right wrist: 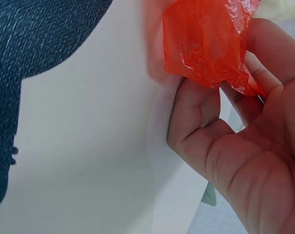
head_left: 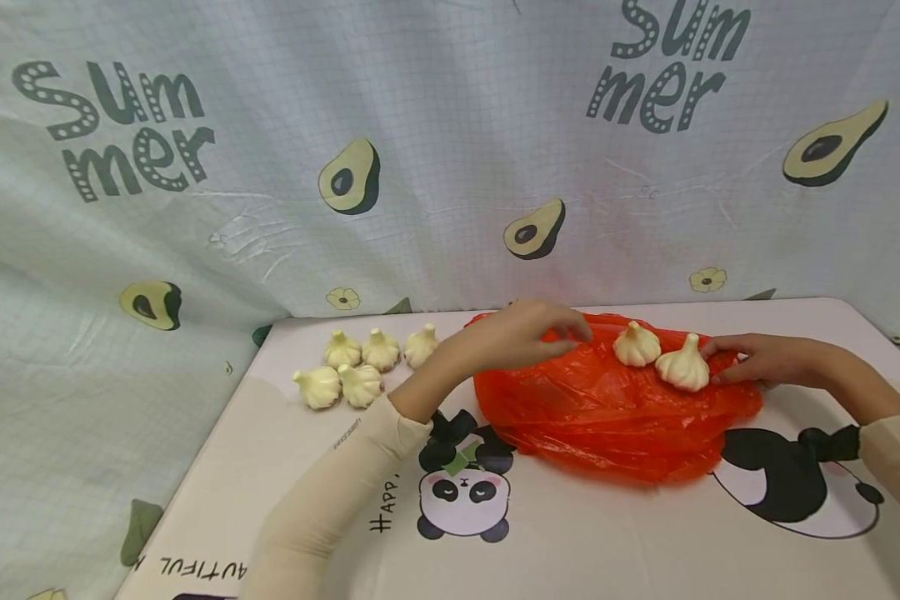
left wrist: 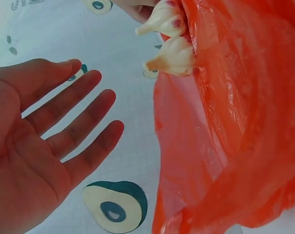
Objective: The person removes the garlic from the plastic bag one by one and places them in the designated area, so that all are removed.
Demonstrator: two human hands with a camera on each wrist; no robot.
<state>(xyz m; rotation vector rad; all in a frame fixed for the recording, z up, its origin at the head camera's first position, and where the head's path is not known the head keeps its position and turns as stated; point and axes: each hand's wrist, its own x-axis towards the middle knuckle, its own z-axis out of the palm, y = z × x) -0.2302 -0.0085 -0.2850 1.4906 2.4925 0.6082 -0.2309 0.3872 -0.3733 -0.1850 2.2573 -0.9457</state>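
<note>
A crumpled red plastic bag (head_left: 607, 425) lies across the middle-right of the table. Two garlic bulbs sit side by side on it, stalks up: one (head_left: 636, 344) to the left, the other (head_left: 685, 367) by my right hand (head_left: 776, 360). Thumb and fingers of that hand grip the right-hand bulb at its right side; in the right wrist view, bag plastic (right wrist: 206, 44) hangs within the curled fingers and hides most of the contact. Over the bag's left part my left hand (head_left: 528, 333) hovers, holding nothing, its fingers (left wrist: 94, 151) spread and loosely extended in the left wrist view.
Several more garlic bulbs (head_left: 361, 384) stand in a cluster on the table's left, partly beyond my left forearm. The tabletop (head_left: 585, 542) has printed pandas and lettering. A pale curtain (head_left: 435, 100) with avocado prints hangs right behind the table and along its left side.
</note>
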